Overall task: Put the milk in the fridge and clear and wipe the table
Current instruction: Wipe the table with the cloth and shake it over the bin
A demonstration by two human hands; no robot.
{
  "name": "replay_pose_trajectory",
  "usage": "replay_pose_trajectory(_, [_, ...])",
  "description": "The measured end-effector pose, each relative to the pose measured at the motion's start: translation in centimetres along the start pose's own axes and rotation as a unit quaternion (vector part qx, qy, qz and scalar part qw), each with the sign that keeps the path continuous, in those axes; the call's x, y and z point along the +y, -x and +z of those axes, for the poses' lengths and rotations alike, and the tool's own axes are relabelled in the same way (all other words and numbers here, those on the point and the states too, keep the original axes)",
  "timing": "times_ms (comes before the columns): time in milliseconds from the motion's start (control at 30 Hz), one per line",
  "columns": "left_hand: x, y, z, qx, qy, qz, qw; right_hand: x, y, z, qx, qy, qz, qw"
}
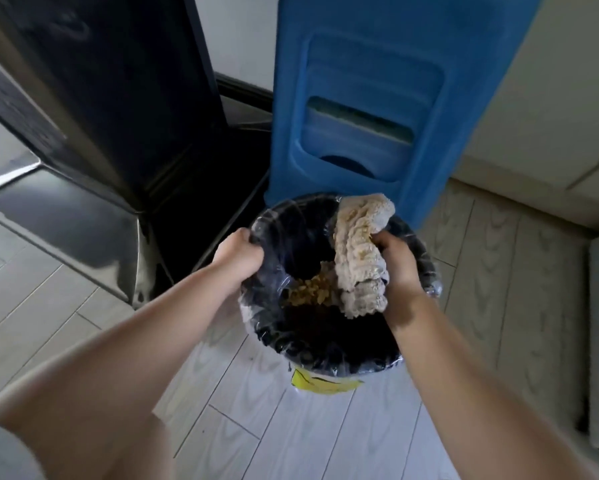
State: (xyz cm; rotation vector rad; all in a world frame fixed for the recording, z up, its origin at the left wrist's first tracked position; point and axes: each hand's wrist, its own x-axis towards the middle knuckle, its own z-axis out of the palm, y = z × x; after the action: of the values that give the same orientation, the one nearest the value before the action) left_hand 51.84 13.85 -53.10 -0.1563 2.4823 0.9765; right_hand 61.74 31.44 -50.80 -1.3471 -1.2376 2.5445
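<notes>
- Beige ribbed wiping cloth (pixel 358 254), speckled with yellow crumbs, bunched in right hand (pixel 396 263) over round black bag-lined waste bin (pixel 325 355).
- Bin holds yellow crumbs (pixel 311 294).
- Left hand (pixel 239 254) clenches bin's rim.
- Blue plastic water jug (pixel 377 98) stands behind.

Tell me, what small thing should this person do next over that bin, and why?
Probably shake the cloth once more. The right hand holds it bunched over the bin, yellow crumbs lie inside, some still cling to it, and the left hand grips the liner's edge.
</notes>
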Motion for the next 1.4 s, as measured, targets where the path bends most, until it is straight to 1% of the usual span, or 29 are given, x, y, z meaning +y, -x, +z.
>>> replay_pose_trajectory(67, [0.3, -0.2, 0.1, -0.002, -0.039, 0.017, 0.999, 0.4, -0.5, -0.7, 0.019, 0.015, -0.013, 1.000])
replay_pose_trajectory(167, [0.6, 0.3, 0.0, -0.013, -0.104, 0.032, 0.994, 0.6, -0.2, -1.4, 0.025, -0.005, -0.026, 0.999])
replay_pose_trajectory(233, [0.8, 0.9, 0.1, 0.008, -0.215, 0.063, 0.975, 0.7, -0.2, -1.6, 0.026, 0.008, -0.034, 0.999])
replay_pose_trajectory(300, [1.2, 1.4, 0.5, 0.057, -0.294, 0.129, 0.945, 0.8, 0.2, -1.2, 0.021, -0.007, -0.026, 0.999])
replay_pose_trajectory(333, [1.5, 1.6, 0.8, 0.078, -0.296, 0.177, 0.935, 0.8, 0.3, -1.0, 0.024, -0.004, -0.032, 0.999])
replay_pose_trajectory(367, [1.9, 2.1, 1.2, 0.092, -0.275, 0.230, 0.929, 0.8, 0.4, -0.7, 0.031, 0.003, -0.043, 0.999])
replay_pose_trajectory(433, [2.8, 3.2, 2.0, 0.100, -0.184, 0.331, 0.920, 0.6, 0.8, 0.0, 0.048, 0.017, -0.070, 0.996])
replay_pose_trajectory(467, [3.2, 3.9, 2.5, 0.091, -0.130, 0.359, 0.920, 0.5, 1.0, 0.4, 0.059, 0.019, -0.080, 0.995])
replay_pose_trajectory(533, [3.6, 5.0, 3.3, 0.049, -0.027, 0.354, 0.934, 0.3, 0.9, 1.1, 0.070, 0.014, -0.084, 0.994])
replay_pose_trajectory(600, [3.6, 5.5, 3.9, -0.015, 0.057, 0.305, 0.951, 0.3, 1.0, 1.8, 0.065, 0.011, -0.078, 0.995])
replay_pose_trajectory(700, [3.7, 5.7, 3.9, -0.073, 0.149, 0.250, 0.954, 0.3, 0.8, 2.2, 0.066, 0.036, -0.096, 0.993])
replay_pose_trajectory(833, [4.1, 5.8, 3.4, -0.085, 0.221, 0.243, 0.941, 0.2, 0.6, 3.0, 0.050, 0.058, -0.112, 0.991])
replay_pose_trajectory(933, [4.0, 6.1, 3.7, -0.099, 0.250, 0.218, 0.938, 0.3, 1.2, 3.2, 0.034, 0.088, -0.126, 0.988])
replay_pose_trajectory(1033, [4.1, 6.8, 3.9, -0.119, 0.293, 0.196, 0.928, 0.5, 1.2, 2.8, 0.005, 0.098, -0.135, 0.986])
replay_pose_trajectory(1133, [4.4, 6.9, 4.4, -0.122, 0.285, 0.195, 0.931, 0.4, 0.6, 2.5, -0.007, 0.150, -0.170, 0.974])
replay_pose_trajectory(1200, [4.2, 6.6, 4.6, -0.111, 0.245, 0.206, 0.941, 0.3, 0.4, 2.4, 0.004, 0.178, -0.190, 0.965])
replay_pose_trajectory(1267, [3.9, 6.2, 4.4, -0.093, 0.199, 0.217, 0.951, 0.3, 0.4, 2.3, 0.008, 0.189, -0.188, 0.964])
replay_pose_trajectory(1333, [3.7, 6.0, 4.0, -0.070, 0.178, 0.234, 0.953, 0.3, 0.8, 2.3, -0.001, 0.168, -0.166, 0.972])
replay_pose_trajectory(1400, [3.7, 6.1, 3.4, -0.051, 0.189, 0.233, 0.952, 0.2, 1.0, 2.0, -0.031, 0.118, -0.135, 0.983])
